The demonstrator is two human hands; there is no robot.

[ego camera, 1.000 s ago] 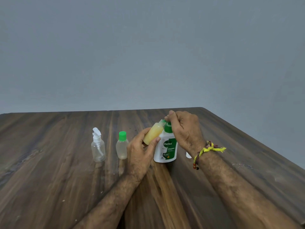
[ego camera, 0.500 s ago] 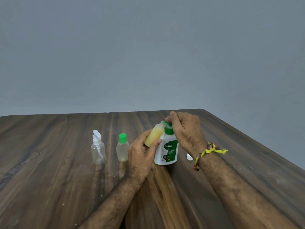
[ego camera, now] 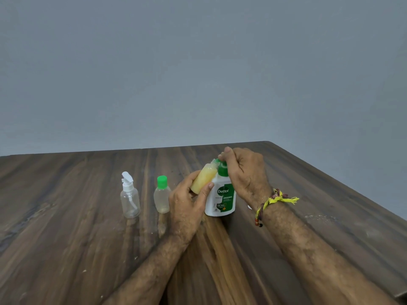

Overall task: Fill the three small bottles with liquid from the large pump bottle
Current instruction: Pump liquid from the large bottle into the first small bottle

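The right hand (ego camera: 243, 172) curls over the green pump head of the Dettol pump bottle (ego camera: 221, 199), upright at frame centre, while the left hand (ego camera: 189, 202) grips a small yellow-filled bottle (ego camera: 203, 178) tilted up and right — its mouth just beside the nozzle. Left of them stand the green-capped bottle (ego camera: 162, 195) and spray bottle (ego camera: 130, 198) — the wooden table (ego camera: 66, 249) edge lies well to the right.

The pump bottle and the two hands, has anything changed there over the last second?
Almost nothing visibly changed. The left hand keeps its grip on the tilted yellow-filled small bottle, its mouth at the nozzle of the pump bottle; the right hand stays on the green pump head. The liquid level looks about the same. The spray bottle and the green-capped bottle stand where they were.
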